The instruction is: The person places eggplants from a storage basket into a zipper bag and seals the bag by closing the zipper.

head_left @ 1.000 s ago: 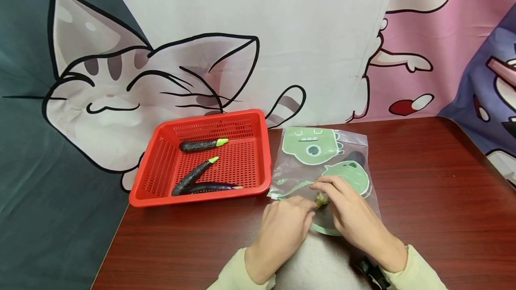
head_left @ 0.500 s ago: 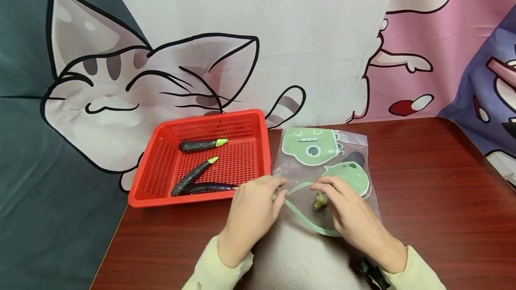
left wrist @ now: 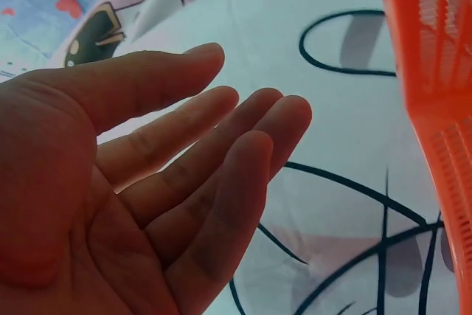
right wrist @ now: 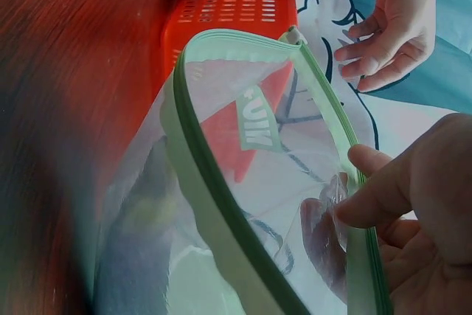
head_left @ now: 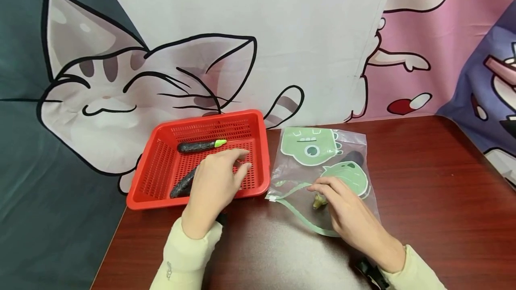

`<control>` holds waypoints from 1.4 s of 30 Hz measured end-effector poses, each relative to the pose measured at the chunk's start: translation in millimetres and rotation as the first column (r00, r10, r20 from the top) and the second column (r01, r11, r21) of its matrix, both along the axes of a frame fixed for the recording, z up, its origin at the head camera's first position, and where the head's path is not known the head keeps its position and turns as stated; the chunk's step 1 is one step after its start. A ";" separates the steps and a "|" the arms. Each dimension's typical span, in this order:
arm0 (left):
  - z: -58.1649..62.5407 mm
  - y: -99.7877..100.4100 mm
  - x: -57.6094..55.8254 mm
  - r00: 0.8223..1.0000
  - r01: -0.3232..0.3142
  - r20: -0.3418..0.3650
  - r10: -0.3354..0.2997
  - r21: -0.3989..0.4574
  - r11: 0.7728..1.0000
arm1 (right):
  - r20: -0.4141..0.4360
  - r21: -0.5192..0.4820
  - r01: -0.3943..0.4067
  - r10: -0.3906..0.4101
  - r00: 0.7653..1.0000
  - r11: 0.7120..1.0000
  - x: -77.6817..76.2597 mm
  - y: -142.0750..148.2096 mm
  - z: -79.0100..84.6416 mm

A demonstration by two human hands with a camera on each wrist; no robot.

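Plastic bag [head_left: 343, 172] stays pinched by the right hand [head_left: 348, 211]; at its nine o'clock, the left hand [head_left: 215, 176], fingers [left wrist: 289, 116] parted, now nears eggplants [head_left: 196, 147].

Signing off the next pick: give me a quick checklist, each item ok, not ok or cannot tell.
1. Bag mouth open: ok, rim spread apart.
2. Bag steadied: ok, right hand pinches the rim.
3. Left hand free: ok, holds nothing.
4. Eggplants available in basket: ok, an eggplant lies near the back.
5. Eggplant gripped: not ok, neither hand holds one.
6. Number already bagged: cannot tell; one stem shows.
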State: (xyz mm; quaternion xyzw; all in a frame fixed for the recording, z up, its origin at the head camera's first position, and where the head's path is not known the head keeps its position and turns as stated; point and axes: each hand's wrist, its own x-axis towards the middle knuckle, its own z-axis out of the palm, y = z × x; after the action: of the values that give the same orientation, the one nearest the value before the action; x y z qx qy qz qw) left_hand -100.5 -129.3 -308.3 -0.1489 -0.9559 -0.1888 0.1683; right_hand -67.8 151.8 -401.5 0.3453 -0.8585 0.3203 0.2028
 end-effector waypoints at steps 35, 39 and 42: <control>-10.1 -78.1 -83.2 0.971 0.049 0.239 -0.018 -0.126 0.991 | 0.000 0.011 -0.012 0.012 1.000 1.000 0.5 -1.2 -3.2; -13.8 -84.2 -90.6 0.963 0.051 0.269 -0.013 -0.135 0.990 | -0.003 0.007 -0.015 0.015 1.000 1.000 0.1 -1.0 -3.6; -18.5 -90.4 -94.5 0.953 0.035 0.303 0.008 -0.138 0.990 | -0.005 0.009 -0.019 0.019 1.000 1.000 0.1 -1.0 -4.1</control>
State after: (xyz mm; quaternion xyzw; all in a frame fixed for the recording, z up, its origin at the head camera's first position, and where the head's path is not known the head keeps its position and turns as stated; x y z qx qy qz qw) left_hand -195.0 -219.7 -326.8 -0.1363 -0.9804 -0.1424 0.0075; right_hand -67.7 150.7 -405.5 0.3551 -0.8562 0.3172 0.2006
